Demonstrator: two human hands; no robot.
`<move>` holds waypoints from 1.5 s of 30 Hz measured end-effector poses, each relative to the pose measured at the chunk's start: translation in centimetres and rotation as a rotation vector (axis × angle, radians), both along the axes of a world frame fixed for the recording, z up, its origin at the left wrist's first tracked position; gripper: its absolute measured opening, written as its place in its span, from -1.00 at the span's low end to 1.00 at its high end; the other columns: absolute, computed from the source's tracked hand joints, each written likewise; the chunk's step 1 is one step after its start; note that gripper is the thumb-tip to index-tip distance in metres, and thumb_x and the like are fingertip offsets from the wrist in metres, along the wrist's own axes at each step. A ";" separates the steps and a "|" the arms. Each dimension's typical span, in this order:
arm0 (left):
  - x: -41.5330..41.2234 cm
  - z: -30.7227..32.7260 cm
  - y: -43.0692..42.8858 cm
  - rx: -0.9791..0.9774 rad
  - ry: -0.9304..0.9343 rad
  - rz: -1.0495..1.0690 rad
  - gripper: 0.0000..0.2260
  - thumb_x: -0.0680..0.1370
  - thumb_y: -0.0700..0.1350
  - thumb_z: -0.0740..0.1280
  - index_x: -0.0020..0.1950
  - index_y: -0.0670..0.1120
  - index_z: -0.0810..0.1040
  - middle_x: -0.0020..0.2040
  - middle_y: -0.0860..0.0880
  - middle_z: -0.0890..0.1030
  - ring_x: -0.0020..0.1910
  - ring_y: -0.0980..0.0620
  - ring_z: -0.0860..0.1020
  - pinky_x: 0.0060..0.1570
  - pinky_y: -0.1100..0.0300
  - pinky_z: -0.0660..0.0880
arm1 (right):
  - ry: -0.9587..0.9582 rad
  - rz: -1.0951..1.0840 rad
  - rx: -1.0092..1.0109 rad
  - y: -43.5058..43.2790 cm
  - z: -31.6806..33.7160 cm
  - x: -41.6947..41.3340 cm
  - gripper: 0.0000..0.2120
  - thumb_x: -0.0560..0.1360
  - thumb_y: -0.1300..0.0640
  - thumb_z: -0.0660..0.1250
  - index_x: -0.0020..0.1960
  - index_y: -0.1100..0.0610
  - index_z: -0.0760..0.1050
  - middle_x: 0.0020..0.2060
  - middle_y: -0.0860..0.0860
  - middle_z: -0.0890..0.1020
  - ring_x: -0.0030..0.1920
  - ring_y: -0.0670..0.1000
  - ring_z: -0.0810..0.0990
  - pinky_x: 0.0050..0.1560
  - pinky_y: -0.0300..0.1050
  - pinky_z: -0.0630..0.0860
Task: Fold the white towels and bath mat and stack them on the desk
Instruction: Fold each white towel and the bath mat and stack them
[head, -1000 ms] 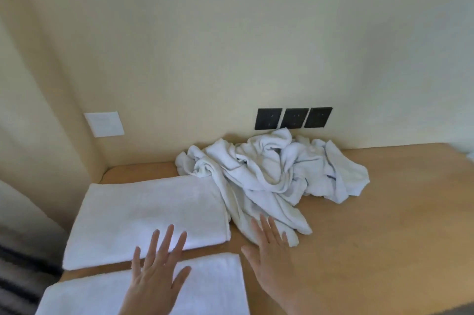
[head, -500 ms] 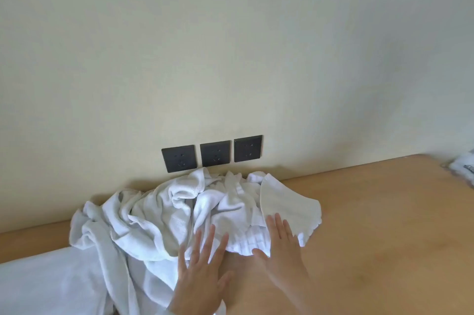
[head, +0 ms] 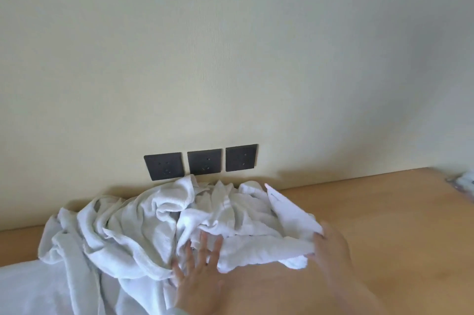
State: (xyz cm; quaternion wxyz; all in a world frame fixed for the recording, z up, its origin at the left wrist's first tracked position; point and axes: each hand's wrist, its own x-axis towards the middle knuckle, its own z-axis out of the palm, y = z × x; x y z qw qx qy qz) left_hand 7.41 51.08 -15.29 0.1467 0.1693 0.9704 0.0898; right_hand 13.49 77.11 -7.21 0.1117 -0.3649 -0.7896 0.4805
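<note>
A crumpled heap of white towels (head: 143,227) lies on the wooden desk (head: 384,225) against the wall. My left hand (head: 198,278) lies with fingers spread and straight on the heap's front edge. My right hand (head: 331,250) grips the right end of a bunched towel (head: 261,250) at the heap's right side, fingers tucked into the cloth. A flat folded white towel (head: 28,286) shows at the bottom left corner, partly under the heap.
Three black wall sockets (head: 205,162) sit just above the heap. A white item in clear wrap (head: 464,183) lies at the desk's far right edge. Bare wood stretches to the right of my right hand.
The view has swung right, off the two folded towels. Both hands have moved from the folded towels to the heap, and my right hand has taken hold of a towel's right end.
</note>
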 end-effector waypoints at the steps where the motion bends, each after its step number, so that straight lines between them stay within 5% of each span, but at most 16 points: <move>1: -0.4 -0.4 0.3 0.001 0.024 0.028 -0.03 0.14 0.15 0.49 0.51 0.10 0.20 0.39 -0.09 0.42 0.13 -0.30 0.60 -0.22 -0.36 0.54 | 0.046 -0.055 0.005 1.6 1.3 0.7 -0.79 0.48 0.35 0.16 -0.18 0.07 0.45 -0.19 0.11 0.56 -0.19 0.13 0.53 -0.18 0.09 0.54; 3: -1.1 1.2 1.0 0.000 0.014 0.066 0.03 0.10 0.22 0.58 0.50 0.09 0.23 0.44 -0.13 0.40 0.21 -0.28 0.56 -0.15 -0.37 0.52 | 0.116 -0.121 0.023 5.0 4.2 2.2 -0.88 0.48 0.30 0.22 -0.10 0.14 0.49 -0.17 0.12 0.60 -0.16 0.13 0.56 -0.10 0.22 0.55; 6: -1.4 3.1 1.2 0.038 0.058 0.187 -0.29 0.56 0.22 0.17 0.54 0.24 -0.25 0.60 0.00 -0.19 0.57 -0.13 -0.01 0.36 -0.21 0.23 | 0.317 -0.219 -0.132 9.6 8.9 2.8 -0.85 0.54 0.28 0.23 0.03 0.09 0.50 -0.10 -0.03 0.59 -0.08 0.04 0.58 0.01 0.09 0.54; 8: -1.5 3.7 1.6 0.041 -0.018 0.246 -0.42 0.63 0.13 0.01 0.53 0.25 -0.28 0.57 0.03 -0.31 0.57 -0.10 -0.19 0.43 -0.16 0.11 | 0.421 -0.242 -0.259 12.2 10.7 2.4 -0.84 0.57 0.29 0.23 -0.01 0.05 0.49 -0.08 -0.07 0.57 -0.07 -0.05 0.55 -0.06 -0.07 0.59; 10: -1.3 3.9 2.7 0.044 -0.044 0.294 -0.44 0.64 0.10 -0.01 0.54 0.20 -0.26 0.57 0.01 -0.31 0.56 -0.13 -0.21 0.45 -0.22 0.07 | 0.469 -0.230 -0.334 14.3 11.1 1.9 -0.81 0.57 0.32 0.22 0.08 0.12 0.53 -0.02 0.02 0.59 -0.07 -0.05 0.56 -0.23 -0.26 0.62; 12: -0.9 4.2 4.5 0.021 -0.074 0.346 -0.42 0.64 0.05 0.02 0.55 0.19 -0.25 0.57 0.00 -0.33 0.56 -0.15 -0.22 0.45 -0.28 0.01 | 0.497 -0.212 -0.393 16.6 10.8 1.5 -0.68 0.56 0.34 0.23 0.29 0.19 0.48 0.08 0.09 0.59 -0.04 -0.02 0.58 -0.17 -0.19 0.61; 18: 1.7 4.1 12.2 0.035 -0.081 0.465 -0.31 0.60 0.06 0.17 0.56 0.19 -0.24 0.57 -0.02 -0.31 0.56 -0.19 -0.21 0.44 -0.28 0.08 | 0.439 -0.043 -0.561 23.3 10.8 2.7 -0.76 0.55 0.42 0.16 -0.03 0.17 0.53 -0.25 0.05 0.67 -0.18 0.07 0.61 -0.39 -0.17 0.58; 23: 5.0 5.6 21.0 0.125 0.035 0.438 -0.16 0.56 0.04 0.23 0.48 0.26 -0.44 0.55 0.07 -0.36 0.56 -0.20 -0.15 0.39 -0.23 0.21 | 0.398 0.104 -0.711 27.5 12.4 4.3 -0.75 0.53 0.45 0.14 -0.02 0.21 0.54 -0.21 0.12 0.66 -0.20 0.07 0.64 -0.27 -0.05 0.57; 29: 8.3 6.4 25.1 0.068 -0.002 0.370 -0.13 0.51 -0.22 0.12 0.42 0.32 -0.49 0.48 0.15 -0.43 0.55 -0.14 -0.27 0.48 -0.19 0.00 | 0.395 0.219 -0.921 32.6 16.5 6.2 -0.75 0.51 0.43 0.20 0.16 0.29 0.47 0.00 0.20 0.61 -0.11 0.10 0.66 -0.28 -0.07 0.65; 30: 8.3 6.5 24.7 0.045 -0.009 0.402 -0.18 0.53 -0.23 0.08 0.44 0.31 -0.46 0.51 0.11 -0.43 0.55 -0.17 -0.26 0.48 -0.21 0.00 | 0.438 0.221 -0.929 34.3 17.3 6.5 -0.71 0.45 0.41 0.32 0.16 0.31 0.47 0.01 0.18 0.62 -0.10 0.08 0.67 -0.25 -0.09 0.65; 32: 8.3 6.7 23.9 0.002 0.014 0.440 -0.22 0.53 -0.25 0.02 0.47 0.28 -0.42 0.53 0.08 -0.41 0.54 -0.22 -0.26 0.46 -0.27 0.00 | 0.510 0.203 -0.962 38.1 17.8 6.5 -0.24 -0.01 0.33 0.66 0.13 0.34 0.46 -0.01 0.16 0.65 -0.05 0.10 0.68 -0.20 -0.04 0.66; 34: 8.2 6.9 23.5 -0.050 0.021 0.425 -0.19 0.50 -0.28 0.04 0.50 0.25 -0.39 0.55 0.06 -0.37 0.54 -0.23 -0.23 0.44 -0.30 0.02 | 0.464 0.049 -0.905 40.9 15.5 6.3 -0.12 -0.24 0.22 0.71 0.03 0.29 0.47 -0.15 0.13 0.70 -0.15 0.05 0.70 -0.31 -0.04 0.65; 37: 8.8 6.6 25.2 0.004 -0.041 0.392 -0.23 0.53 -0.21 0.07 0.51 0.25 -0.35 0.56 0.03 -0.35 0.55 -0.18 -0.25 0.47 -0.26 -0.06 | 0.234 -0.076 -0.628 42.3 7.3 6.4 -0.64 0.43 -0.04 0.45 0.06 0.20 0.51 -0.28 0.07 0.63 -0.15 0.06 0.62 -0.22 -0.11 0.51; 39: 9.6 5.8 27.0 0.087 -0.047 0.348 -0.24 0.57 -0.09 0.15 0.52 0.22 -0.35 0.56 0.03 -0.36 0.55 -0.15 -0.28 0.49 -0.21 -0.11 | -0.014 -0.062 -0.454 39.8 2.7 7.7 -0.38 0.41 -0.22 0.41 0.32 0.13 0.42 0.00 0.12 0.62 0.16 0.19 0.51 0.02 0.02 0.44; 42: 11.5 3.9 29.6 0.079 -0.003 0.216 -0.24 0.56 -0.02 0.20 0.55 0.17 -0.29 0.56 0.02 -0.35 0.54 -0.10 -0.33 0.51 -0.15 -0.19 | -0.150 0.069 -0.166 33.2 -2.2 10.6 -0.39 0.56 0.07 0.31 0.52 0.16 0.14 0.41 0.15 0.36 0.39 0.19 0.32 0.28 -0.02 0.29; 45: 14.0 2.7 32.0 0.059 -0.040 0.148 -0.24 0.58 0.05 0.21 0.56 0.16 -0.29 0.55 0.03 -0.37 0.53 -0.08 -0.35 0.49 -0.10 -0.25 | -0.022 0.465 0.281 26.6 -6.9 13.5 -0.49 0.43 0.22 0.46 0.29 0.09 0.33 0.20 0.13 0.49 0.24 0.20 0.47 0.14 -0.05 0.44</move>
